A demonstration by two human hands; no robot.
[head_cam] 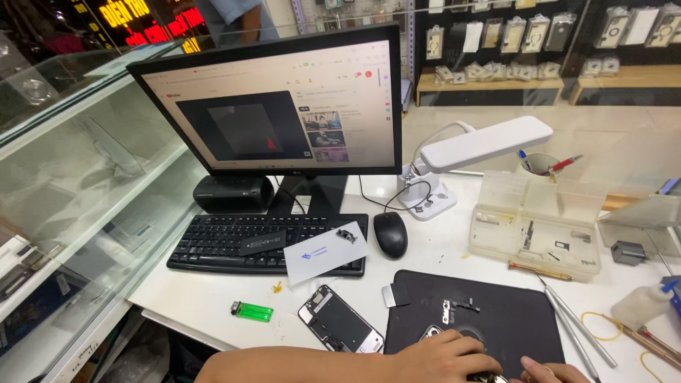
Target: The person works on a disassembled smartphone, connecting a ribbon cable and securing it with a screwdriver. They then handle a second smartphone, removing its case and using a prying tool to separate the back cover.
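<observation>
Phone teardown in progress: left hand (443, 354) clenched over a small dark part (484, 376) on the near edge of the black mat (496, 312); right hand (550, 370) touches it, grip indeterminate. Opened phone body (340, 328) lies left of the mat. Next move likely needs fine fingertip control.

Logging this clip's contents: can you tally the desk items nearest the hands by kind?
Hands: 2, left hand and right hand, both on the black mat
Opened phones: 1, opened phone
Lighters: 1, green lighter
Tweezers: 1, metal tweezers
Screwdrivers: 1, small screwdriver
Mats: 1
Total: 7
</observation>
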